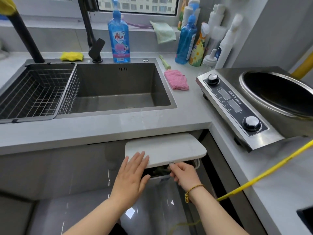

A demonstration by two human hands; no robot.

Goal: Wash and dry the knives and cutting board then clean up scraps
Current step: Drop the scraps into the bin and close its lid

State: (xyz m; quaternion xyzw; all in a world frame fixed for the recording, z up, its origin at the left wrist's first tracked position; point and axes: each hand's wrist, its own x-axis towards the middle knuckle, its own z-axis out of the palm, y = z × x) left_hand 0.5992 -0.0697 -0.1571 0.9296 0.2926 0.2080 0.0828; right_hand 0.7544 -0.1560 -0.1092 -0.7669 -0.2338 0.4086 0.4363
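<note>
White rectangular cutting board (166, 147) hangs below the grey stone countertop's (118, 126) front edge, over a grey bin (160, 177) holding dark scraps (158, 171). Left hand (131, 175) lies flat on its near-left corner, fingers straight; right hand (184, 175) pinches its near edge.

One wide-angle camera worn on the head looks forward and steeply down from close above the pale grey stone countertop (186, 116), across the dark steel sink (118, 82) to the glass window (135, 5) at the frame's top edge

left hand (132, 173) flat on white cutting board (169, 148), right hand (184, 175) at its near edge
</note>
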